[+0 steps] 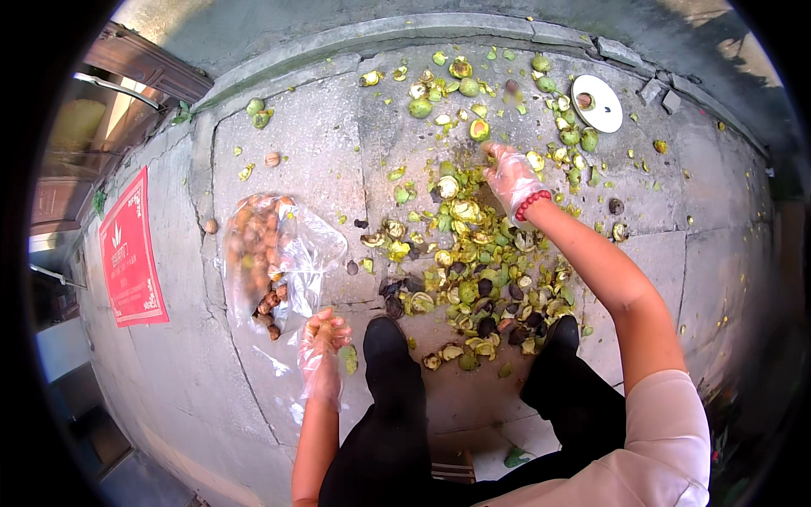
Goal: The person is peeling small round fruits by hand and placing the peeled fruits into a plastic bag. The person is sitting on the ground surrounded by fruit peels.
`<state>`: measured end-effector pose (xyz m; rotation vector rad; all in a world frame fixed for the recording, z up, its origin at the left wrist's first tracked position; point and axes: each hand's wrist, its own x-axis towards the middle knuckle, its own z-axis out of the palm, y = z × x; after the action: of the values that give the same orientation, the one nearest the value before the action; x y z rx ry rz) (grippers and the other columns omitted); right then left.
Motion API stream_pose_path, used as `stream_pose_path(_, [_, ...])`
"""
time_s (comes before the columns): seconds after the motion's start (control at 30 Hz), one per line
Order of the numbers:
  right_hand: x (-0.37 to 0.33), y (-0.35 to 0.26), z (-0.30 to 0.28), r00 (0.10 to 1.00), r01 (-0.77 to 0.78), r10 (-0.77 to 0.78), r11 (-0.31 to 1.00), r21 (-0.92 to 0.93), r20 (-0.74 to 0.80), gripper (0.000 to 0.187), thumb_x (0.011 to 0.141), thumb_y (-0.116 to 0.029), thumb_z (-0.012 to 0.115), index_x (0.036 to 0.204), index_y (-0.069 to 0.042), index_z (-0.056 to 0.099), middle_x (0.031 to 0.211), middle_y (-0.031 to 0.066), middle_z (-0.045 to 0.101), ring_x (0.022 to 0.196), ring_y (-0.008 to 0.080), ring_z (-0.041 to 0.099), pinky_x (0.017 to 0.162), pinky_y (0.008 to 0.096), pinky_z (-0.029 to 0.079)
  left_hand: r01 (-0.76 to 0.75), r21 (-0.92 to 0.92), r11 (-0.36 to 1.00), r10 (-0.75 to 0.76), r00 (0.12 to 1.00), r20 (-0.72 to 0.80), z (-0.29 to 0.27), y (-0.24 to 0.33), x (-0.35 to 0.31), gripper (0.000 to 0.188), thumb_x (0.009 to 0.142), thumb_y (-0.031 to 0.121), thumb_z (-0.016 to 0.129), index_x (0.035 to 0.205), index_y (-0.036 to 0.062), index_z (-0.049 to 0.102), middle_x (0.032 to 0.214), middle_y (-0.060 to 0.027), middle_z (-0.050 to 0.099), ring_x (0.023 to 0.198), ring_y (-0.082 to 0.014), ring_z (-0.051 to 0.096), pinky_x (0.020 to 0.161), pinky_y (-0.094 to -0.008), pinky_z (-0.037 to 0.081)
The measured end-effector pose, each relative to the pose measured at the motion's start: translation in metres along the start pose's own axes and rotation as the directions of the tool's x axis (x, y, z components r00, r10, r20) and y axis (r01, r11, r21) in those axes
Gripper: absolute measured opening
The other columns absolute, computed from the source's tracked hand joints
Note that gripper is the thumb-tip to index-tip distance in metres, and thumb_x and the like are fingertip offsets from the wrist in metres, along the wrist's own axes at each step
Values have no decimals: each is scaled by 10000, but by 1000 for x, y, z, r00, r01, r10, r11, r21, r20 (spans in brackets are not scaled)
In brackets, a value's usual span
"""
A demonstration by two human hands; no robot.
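A clear plastic glove covers my left hand (323,345), which is closed beside a see-through plastic bag (319,253) of brown walnuts (269,245); whatever its curled fingers hold is hidden. Also gloved, and with a red bead bracelet (531,203) at the wrist, my right hand (509,176) is low over the far part of a heap of green walnut husks (473,253). Its fingers are bent together toward the ground, their tips hard to make out. Just beyond it is a blurred brown round thing (512,88), much like a walnut.
Far right, a white plate (604,110) holds a brown walnut. Several green walnuts (420,108) and husk pieces lie along the far side. A red printed sheet (133,249) is on the paving at left. My black shoes (387,342) flank the husk heap. A raised kerb (405,29) runs behind.
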<state>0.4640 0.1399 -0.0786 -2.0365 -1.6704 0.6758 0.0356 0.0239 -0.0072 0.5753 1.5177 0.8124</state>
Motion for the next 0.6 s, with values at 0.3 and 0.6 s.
stream_pose_path(0.3, [73, -5, 39, 990, -141, 125, 944, -298, -72, 449, 884, -256, 670, 1307, -171, 545, 1360, 217, 477, 1215, 386, 522, 1027, 446, 448, 101, 104, 989, -92, 992, -87, -45, -2, -10, 190, 1007, 145, 505, 1163, 54, 564, 930, -69, 626, 754, -134, 611, 690, -262, 492])
stream_pose_path(0.6, [-7, -19, 41, 824, -179, 542, -27, 984, 164, 252, 880, -167, 712, 1085, -98, 584, 1061, 59, 609, 926, 179, 593, 832, 342, 499, 42, 39, 998, -43, 999, 9, -30, 0, -2, 180, 1004, 148, 524, 1151, 54, 570, 930, -62, 627, 768, -133, 612, 699, -254, 481])
